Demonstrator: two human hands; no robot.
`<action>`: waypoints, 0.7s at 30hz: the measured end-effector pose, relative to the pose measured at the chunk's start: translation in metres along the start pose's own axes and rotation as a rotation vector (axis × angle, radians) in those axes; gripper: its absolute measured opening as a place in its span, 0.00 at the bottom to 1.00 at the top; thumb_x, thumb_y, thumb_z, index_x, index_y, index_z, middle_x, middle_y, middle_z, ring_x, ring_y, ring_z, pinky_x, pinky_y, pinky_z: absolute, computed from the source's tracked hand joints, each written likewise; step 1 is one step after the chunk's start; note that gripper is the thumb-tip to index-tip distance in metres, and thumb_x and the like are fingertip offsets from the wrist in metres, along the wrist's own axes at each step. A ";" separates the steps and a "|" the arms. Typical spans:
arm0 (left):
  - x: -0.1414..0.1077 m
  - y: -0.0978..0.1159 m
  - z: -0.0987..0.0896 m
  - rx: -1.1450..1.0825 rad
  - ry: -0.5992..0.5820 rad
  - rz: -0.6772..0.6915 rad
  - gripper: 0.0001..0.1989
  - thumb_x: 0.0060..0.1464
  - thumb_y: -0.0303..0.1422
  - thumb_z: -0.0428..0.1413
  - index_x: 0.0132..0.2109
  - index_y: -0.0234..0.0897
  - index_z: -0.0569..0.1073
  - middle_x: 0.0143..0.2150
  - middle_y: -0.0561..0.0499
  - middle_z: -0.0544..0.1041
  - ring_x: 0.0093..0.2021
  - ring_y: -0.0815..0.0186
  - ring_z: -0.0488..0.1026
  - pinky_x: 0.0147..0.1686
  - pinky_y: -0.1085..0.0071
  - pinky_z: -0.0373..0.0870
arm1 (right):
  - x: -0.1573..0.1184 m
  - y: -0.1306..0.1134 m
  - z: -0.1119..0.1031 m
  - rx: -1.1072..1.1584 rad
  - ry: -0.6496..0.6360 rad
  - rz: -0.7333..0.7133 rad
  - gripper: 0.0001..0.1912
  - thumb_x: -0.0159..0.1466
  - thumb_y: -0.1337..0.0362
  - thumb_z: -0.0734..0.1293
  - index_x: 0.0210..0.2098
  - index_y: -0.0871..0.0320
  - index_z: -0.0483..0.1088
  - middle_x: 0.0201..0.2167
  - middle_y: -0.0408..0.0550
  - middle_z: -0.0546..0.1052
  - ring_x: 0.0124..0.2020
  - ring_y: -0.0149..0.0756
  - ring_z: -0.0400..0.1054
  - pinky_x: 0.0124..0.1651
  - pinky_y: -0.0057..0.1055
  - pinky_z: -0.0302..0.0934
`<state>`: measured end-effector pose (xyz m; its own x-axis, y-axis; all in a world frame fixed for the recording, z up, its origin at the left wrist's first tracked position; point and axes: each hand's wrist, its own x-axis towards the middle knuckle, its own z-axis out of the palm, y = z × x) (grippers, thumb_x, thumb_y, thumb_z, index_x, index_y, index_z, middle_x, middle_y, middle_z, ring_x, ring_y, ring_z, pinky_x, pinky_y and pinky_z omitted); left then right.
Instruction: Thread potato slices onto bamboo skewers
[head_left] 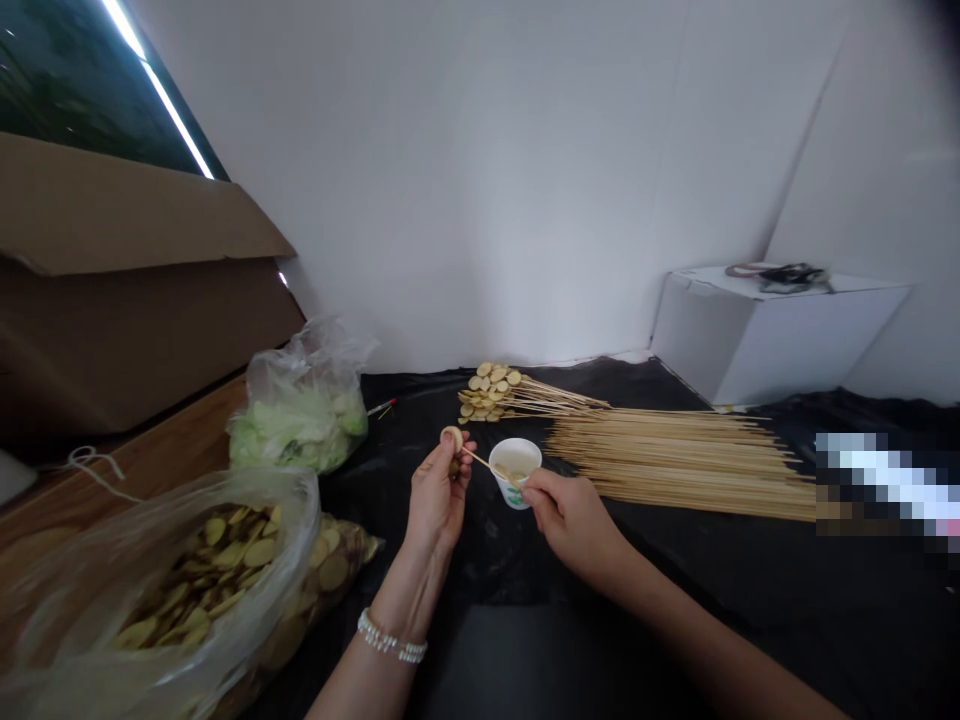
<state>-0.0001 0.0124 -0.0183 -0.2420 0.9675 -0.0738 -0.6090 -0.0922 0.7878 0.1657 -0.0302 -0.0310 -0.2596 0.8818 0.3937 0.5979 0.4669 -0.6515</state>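
Note:
My left hand (439, 495) is closed around a pale round slice (452, 437), which looks like potato, pinched near the fingertips. A thin wooden skewer (478, 459) runs from that slice across the rim of a white paper cup (516, 455). My right hand (574, 515) is closed beside the cup, its fingers pinched at the skewer's other end. Pale contents show inside the cup. Behind the cup lies a pile of skewered slices (489, 392), their sticks pointing right. A wide bundle of bare skewers (675, 455) lies to the right of the cup.
An open plastic bag of slices (225, 560) stands at the lower left. Behind it sits a clear bag of pale green vegetables (300, 420). A cardboard box (135, 330) is at far left, a white box (757, 330) at back right. Black sheeting (525, 640) covers the surface.

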 end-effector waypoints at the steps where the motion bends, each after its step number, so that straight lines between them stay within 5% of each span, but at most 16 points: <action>1: 0.000 0.000 0.000 0.000 -0.007 -0.002 0.07 0.50 0.30 0.61 0.35 0.28 0.78 0.30 0.45 0.77 0.23 0.77 0.69 0.22 0.84 0.67 | 0.001 -0.001 -0.001 0.101 -0.041 0.039 0.13 0.64 0.68 0.56 0.25 0.57 0.64 0.19 0.40 0.70 0.22 0.28 0.63 0.28 0.24 0.50; 9: 0.004 0.002 -0.001 -0.030 -0.021 0.009 0.16 0.50 0.40 0.60 0.36 0.28 0.77 0.33 0.44 0.76 0.24 0.77 0.67 0.20 0.83 0.65 | 0.007 0.006 -0.002 0.153 -0.011 0.070 0.13 0.63 0.65 0.57 0.23 0.57 0.64 0.17 0.40 0.67 0.22 0.29 0.61 0.28 0.25 0.49; 13: 0.006 0.004 -0.004 -0.027 -0.033 0.022 0.12 0.47 0.34 0.63 0.36 0.27 0.78 0.33 0.45 0.76 0.25 0.77 0.67 0.21 0.84 0.65 | 0.007 0.006 -0.001 0.116 -0.010 0.054 0.12 0.64 0.65 0.58 0.25 0.57 0.65 0.19 0.40 0.68 0.22 0.29 0.62 0.28 0.25 0.49; 17: 0.007 0.008 -0.007 -0.038 0.004 0.044 0.10 0.47 0.30 0.63 0.36 0.28 0.78 0.33 0.45 0.77 0.25 0.77 0.67 0.22 0.84 0.65 | 0.005 0.009 0.000 -0.008 0.072 0.019 0.05 0.63 0.64 0.61 0.31 0.57 0.66 0.23 0.41 0.71 0.26 0.31 0.63 0.30 0.26 0.50; 21: 0.009 0.014 -0.007 -0.070 0.056 0.057 0.08 0.48 0.32 0.62 0.35 0.30 0.77 0.32 0.47 0.76 0.24 0.77 0.67 0.22 0.83 0.66 | 0.002 0.011 0.002 -0.248 0.180 -0.122 0.10 0.66 0.64 0.58 0.30 0.58 0.65 0.29 0.45 0.71 0.29 0.32 0.65 0.32 0.27 0.50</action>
<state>-0.0158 0.0179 -0.0124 -0.3182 0.9457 -0.0657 -0.6440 -0.1647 0.7471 0.1699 -0.0234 -0.0388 -0.2159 0.7842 0.5817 0.7426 0.5187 -0.4236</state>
